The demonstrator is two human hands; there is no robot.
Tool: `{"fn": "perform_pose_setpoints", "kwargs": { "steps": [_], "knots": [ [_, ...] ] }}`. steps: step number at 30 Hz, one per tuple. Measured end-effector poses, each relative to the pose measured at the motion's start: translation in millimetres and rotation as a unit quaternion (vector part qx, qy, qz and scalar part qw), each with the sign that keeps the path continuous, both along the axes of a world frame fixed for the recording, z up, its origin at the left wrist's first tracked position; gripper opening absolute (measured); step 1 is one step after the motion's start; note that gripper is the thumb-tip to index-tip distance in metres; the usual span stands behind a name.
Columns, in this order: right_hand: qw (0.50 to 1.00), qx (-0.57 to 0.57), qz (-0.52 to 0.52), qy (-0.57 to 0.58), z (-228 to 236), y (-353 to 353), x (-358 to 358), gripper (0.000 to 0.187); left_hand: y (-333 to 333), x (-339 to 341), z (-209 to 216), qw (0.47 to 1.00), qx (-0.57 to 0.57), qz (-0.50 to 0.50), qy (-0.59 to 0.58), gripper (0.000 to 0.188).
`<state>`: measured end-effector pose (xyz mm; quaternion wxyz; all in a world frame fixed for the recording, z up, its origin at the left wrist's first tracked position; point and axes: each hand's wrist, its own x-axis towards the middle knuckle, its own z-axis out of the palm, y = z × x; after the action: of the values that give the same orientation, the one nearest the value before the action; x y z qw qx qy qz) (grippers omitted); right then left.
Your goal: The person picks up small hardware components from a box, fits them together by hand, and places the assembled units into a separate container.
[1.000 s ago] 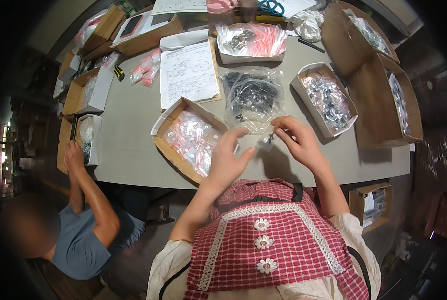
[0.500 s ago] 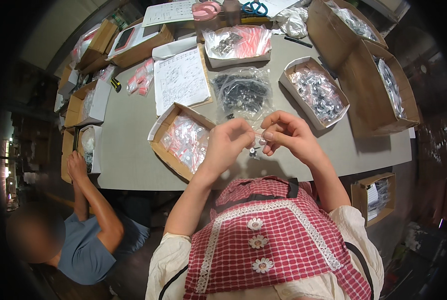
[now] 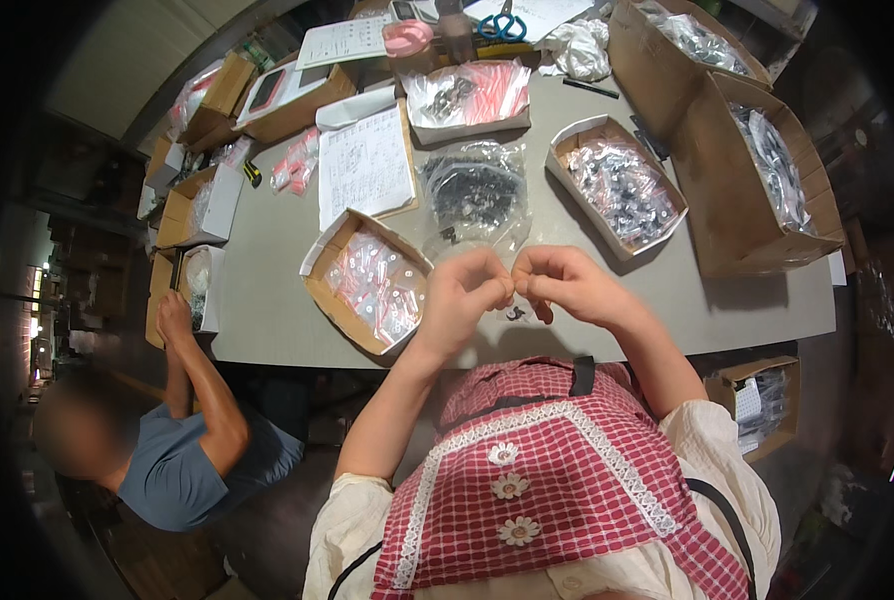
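My left hand and my right hand meet over the near part of the table, fingertips almost touching. Both are closed in a pinch at the top of a small clear plastic bag, which hangs below the fingers with a tiny dark part in it. My fingers cover the bag's upper edge. Just beyond them lies a larger clear bag of small black parts. To the left of my hands, an open carton holds many small filled bags. Another open carton on the right contains similar bags with darker parts.
Tall brown cartons stand along the right. A white box of small bags, printed sheets, a black pen and blue-handled scissors lie farther back. At left, a co-worker's hand reaches into a box.
My fingertips have drawn closer together at the bag's top, and my right fingers have curled in. The whole view has shifted slightly.
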<state>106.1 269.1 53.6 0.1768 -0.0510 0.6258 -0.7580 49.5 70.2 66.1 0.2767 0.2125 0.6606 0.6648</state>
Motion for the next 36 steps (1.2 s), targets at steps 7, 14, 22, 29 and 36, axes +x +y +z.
{"fn": "perform_pose_setpoints", "kwargs": {
  "steps": [7, 14, 22, 29, 36],
  "knots": [
    [0.998, -0.048, -0.048, -0.003, 12.2, 46.4, 3.4, 0.016, 40.1, -1.5, 14.8, 1.000, 0.019, 0.025, -0.001, 0.013],
    [0.938, -0.050, -0.344, 0.006, -20.2, 98.8, 10.0, 0.020, 29.0, -25.2, -24.8, 0.988, -0.038, 0.145, -0.030, 0.021],
    [0.987, 0.009, -0.142, -0.071, -98.5, 63.1, -0.9, 0.021, -25.1, -105.6, -19.9, 0.978, -0.117, 0.162, -0.054, 0.032],
    [0.982, 0.136, -0.115, -0.054, -206.2, -1.8, -38.7, 0.014, -121.7, -340.7, -28.2, 0.897, -0.323, 0.250, 0.171, 0.034],
    [0.882, 0.394, -0.229, 0.121, -146.5, -35.2, -41.9, 0.009, -181.5, -543.9, -17.4, 0.717, -0.527, 0.341, 0.303, 0.055]
  ]
}}
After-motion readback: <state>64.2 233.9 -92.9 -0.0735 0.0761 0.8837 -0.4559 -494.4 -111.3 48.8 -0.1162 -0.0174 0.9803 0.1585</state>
